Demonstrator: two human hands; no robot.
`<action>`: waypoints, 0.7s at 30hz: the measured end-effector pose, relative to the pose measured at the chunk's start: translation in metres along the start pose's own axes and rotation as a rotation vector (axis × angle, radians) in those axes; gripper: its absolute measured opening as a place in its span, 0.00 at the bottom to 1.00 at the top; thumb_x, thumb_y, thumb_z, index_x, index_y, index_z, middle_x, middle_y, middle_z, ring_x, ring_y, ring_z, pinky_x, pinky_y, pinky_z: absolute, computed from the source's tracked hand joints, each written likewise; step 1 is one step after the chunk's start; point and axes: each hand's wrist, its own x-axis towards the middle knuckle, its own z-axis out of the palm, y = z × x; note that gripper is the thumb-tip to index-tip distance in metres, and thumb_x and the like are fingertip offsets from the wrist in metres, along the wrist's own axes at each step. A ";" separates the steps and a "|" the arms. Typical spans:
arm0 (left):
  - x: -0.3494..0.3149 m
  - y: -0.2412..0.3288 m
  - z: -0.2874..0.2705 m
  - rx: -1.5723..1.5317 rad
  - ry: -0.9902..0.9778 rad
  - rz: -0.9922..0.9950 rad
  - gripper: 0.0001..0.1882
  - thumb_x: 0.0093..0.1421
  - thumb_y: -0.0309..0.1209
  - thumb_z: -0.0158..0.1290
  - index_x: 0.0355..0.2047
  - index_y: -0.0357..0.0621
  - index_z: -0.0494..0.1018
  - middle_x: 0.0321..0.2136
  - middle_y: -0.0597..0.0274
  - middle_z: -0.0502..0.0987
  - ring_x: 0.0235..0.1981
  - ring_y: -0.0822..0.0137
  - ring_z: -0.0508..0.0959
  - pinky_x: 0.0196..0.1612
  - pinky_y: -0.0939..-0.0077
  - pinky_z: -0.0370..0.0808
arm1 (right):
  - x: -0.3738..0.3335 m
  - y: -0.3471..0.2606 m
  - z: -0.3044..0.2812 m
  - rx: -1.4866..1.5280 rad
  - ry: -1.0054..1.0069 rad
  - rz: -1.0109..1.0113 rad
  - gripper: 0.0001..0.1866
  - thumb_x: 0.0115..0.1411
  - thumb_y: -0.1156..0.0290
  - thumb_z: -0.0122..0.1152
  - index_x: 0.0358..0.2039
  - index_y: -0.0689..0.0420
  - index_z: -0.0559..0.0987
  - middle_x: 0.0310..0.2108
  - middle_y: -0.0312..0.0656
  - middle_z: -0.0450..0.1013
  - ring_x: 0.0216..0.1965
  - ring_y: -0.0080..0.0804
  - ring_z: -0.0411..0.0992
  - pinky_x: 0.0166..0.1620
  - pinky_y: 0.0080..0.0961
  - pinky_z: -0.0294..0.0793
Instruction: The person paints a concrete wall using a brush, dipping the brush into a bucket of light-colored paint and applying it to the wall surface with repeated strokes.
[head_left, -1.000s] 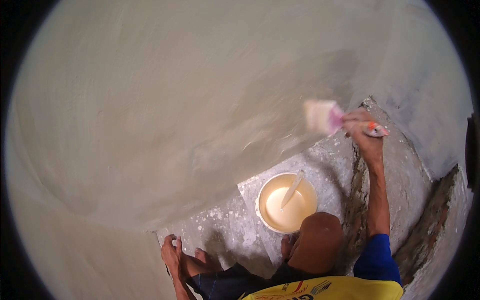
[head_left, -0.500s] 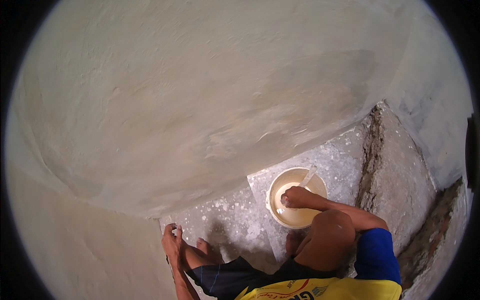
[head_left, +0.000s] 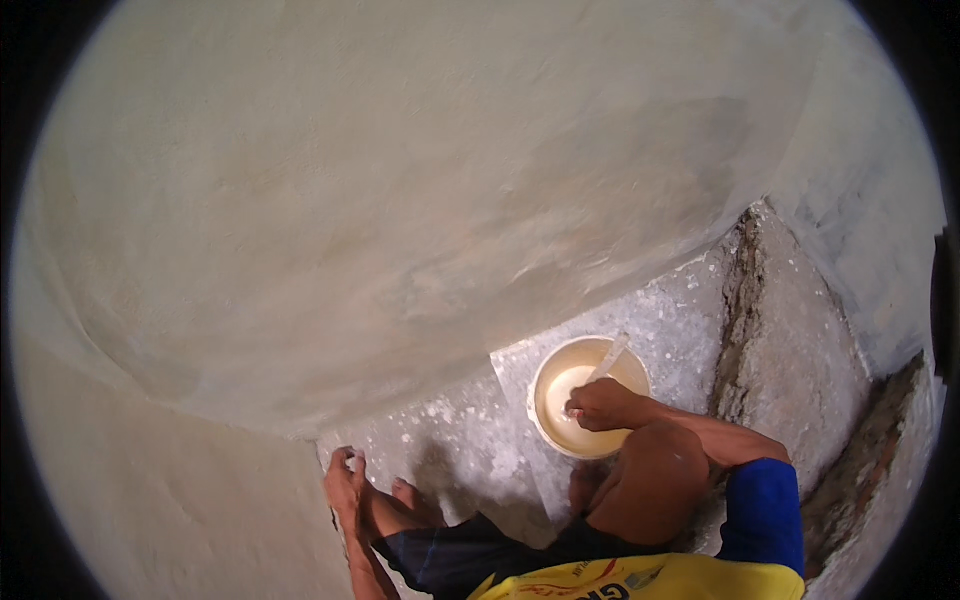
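Observation:
A round cream bucket with pale liquid inside stands on the floor to the right. My right hand is over the bucket's opening, fingers closed together. Something small and pale shows at its fingertips, but I cannot make out what it is. A flat, whitish stick leans in the bucket, its upper end past the far rim; it lies behind the hand. My left hand is by my left leg near the wall's foot. Its fingers are loosely bent and apart, with no held object visible.
A smooth, plastered wall rises close in front, with a darker patch at right. Pale specks cover the grey floor. To the right, a rough, broken ledge borders a raised slab. My bent right knee is against the bucket's near side.
My right hand has shifted slightly right and nearer me over the bucket, and its elbow has moved a little outward. My left hand stays about where it was.

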 end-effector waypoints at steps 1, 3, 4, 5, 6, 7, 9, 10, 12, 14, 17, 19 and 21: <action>0.005 0.000 0.000 0.039 0.032 0.043 0.16 0.61 0.42 0.56 0.39 0.41 0.76 0.31 0.46 0.80 0.28 0.48 0.79 0.35 0.59 0.74 | 0.002 0.003 0.004 0.006 0.086 -0.066 0.11 0.59 0.67 0.48 0.25 0.58 0.75 0.29 0.51 0.74 0.32 0.56 0.74 0.37 0.48 0.73; 0.002 -0.002 0.002 0.036 0.061 0.062 0.16 0.61 0.42 0.56 0.39 0.41 0.76 0.31 0.47 0.80 0.29 0.47 0.80 0.37 0.59 0.75 | -0.002 0.014 0.005 0.077 0.230 0.055 0.13 0.60 0.66 0.46 0.27 0.58 0.77 0.30 0.51 0.74 0.33 0.56 0.74 0.38 0.47 0.73; 0.002 -0.004 0.000 0.024 0.028 0.045 0.16 0.61 0.42 0.56 0.39 0.41 0.76 0.33 0.48 0.81 0.30 0.47 0.80 0.38 0.59 0.75 | -0.006 0.019 0.002 0.106 0.341 0.084 0.12 0.60 0.68 0.48 0.32 0.57 0.80 0.30 0.48 0.76 0.33 0.49 0.76 0.39 0.43 0.74; 0.002 -0.006 -0.001 0.012 -0.002 0.028 0.17 0.61 0.42 0.56 0.40 0.42 0.76 0.34 0.48 0.81 0.31 0.46 0.80 0.38 0.59 0.75 | -0.012 0.025 -0.004 0.099 0.382 0.038 0.12 0.60 0.68 0.48 0.32 0.57 0.80 0.30 0.48 0.76 0.33 0.49 0.76 0.39 0.43 0.74; 0.002 -0.006 0.000 0.016 0.000 0.027 0.17 0.61 0.42 0.56 0.40 0.42 0.76 0.34 0.48 0.81 0.31 0.46 0.80 0.38 0.59 0.75 | -0.019 0.030 -0.013 0.322 0.419 0.007 0.11 0.59 0.71 0.49 0.32 0.59 0.80 0.30 0.47 0.77 0.31 0.44 0.77 0.37 0.39 0.76; 0.002 -0.007 0.000 0.010 0.013 0.037 0.16 0.60 0.42 0.56 0.40 0.42 0.76 0.33 0.48 0.81 0.31 0.46 0.80 0.38 0.59 0.75 | -0.027 0.034 -0.023 0.536 0.464 -0.078 0.10 0.58 0.73 0.50 0.33 0.60 0.81 0.29 0.45 0.78 0.29 0.39 0.78 0.35 0.35 0.77; 0.002 -0.007 -0.002 0.007 0.034 0.045 0.16 0.60 0.42 0.56 0.40 0.42 0.76 0.33 0.48 0.81 0.30 0.46 0.80 0.37 0.58 0.74 | -0.039 0.037 -0.041 0.809 0.527 0.107 0.09 0.58 0.75 0.52 0.32 0.63 0.80 0.28 0.44 0.78 0.27 0.35 0.77 0.34 0.31 0.78; 0.001 -0.006 -0.002 0.007 0.006 0.002 0.15 0.60 0.40 0.56 0.39 0.40 0.76 0.34 0.48 0.81 0.34 0.47 0.80 0.40 0.60 0.75 | -0.045 0.037 -0.049 1.055 0.598 0.248 0.07 0.57 0.76 0.53 0.31 0.65 0.79 0.27 0.43 0.78 0.25 0.31 0.77 0.32 0.28 0.79; 0.002 -0.004 -0.002 0.000 -0.021 -0.020 0.15 0.60 0.39 0.56 0.38 0.39 0.76 0.36 0.47 0.81 0.38 0.48 0.80 0.42 0.61 0.75 | -0.056 0.036 -0.064 1.264 0.716 0.203 0.07 0.57 0.76 0.54 0.32 0.66 0.78 0.27 0.44 0.77 0.23 0.31 0.77 0.31 0.28 0.80; 0.002 -0.002 -0.001 -0.036 -0.004 -0.035 0.15 0.60 0.39 0.56 0.37 0.38 0.76 0.35 0.46 0.81 0.38 0.48 0.80 0.43 0.62 0.75 | -0.064 0.033 -0.080 1.506 0.847 0.162 0.11 0.57 0.74 0.54 0.39 0.67 0.75 0.32 0.48 0.76 0.27 0.33 0.78 0.35 0.31 0.85; 0.004 -0.004 0.001 0.027 0.010 0.019 0.16 0.60 0.40 0.57 0.40 0.40 0.76 0.34 0.46 0.81 0.32 0.47 0.80 0.38 0.59 0.75 | -0.067 0.023 -0.111 1.561 1.084 -0.152 0.14 0.58 0.71 0.55 0.43 0.64 0.74 0.38 0.47 0.76 0.36 0.33 0.78 0.41 0.33 0.83; 0.005 -0.008 0.004 0.015 0.016 0.045 0.16 0.60 0.40 0.57 0.40 0.40 0.76 0.35 0.46 0.81 0.34 0.47 0.80 0.39 0.59 0.75 | -0.064 0.016 -0.142 1.428 1.229 -0.355 0.17 0.60 0.68 0.58 0.47 0.63 0.73 0.43 0.46 0.75 0.44 0.33 0.76 0.48 0.34 0.80; 0.006 -0.011 0.005 0.004 0.025 0.069 0.17 0.60 0.40 0.57 0.40 0.40 0.76 0.35 0.46 0.81 0.35 0.46 0.81 0.40 0.59 0.75 | -0.061 0.012 -0.181 1.265 1.329 -0.519 0.19 0.61 0.66 0.60 0.50 0.62 0.73 0.45 0.44 0.75 0.46 0.33 0.75 0.50 0.34 0.77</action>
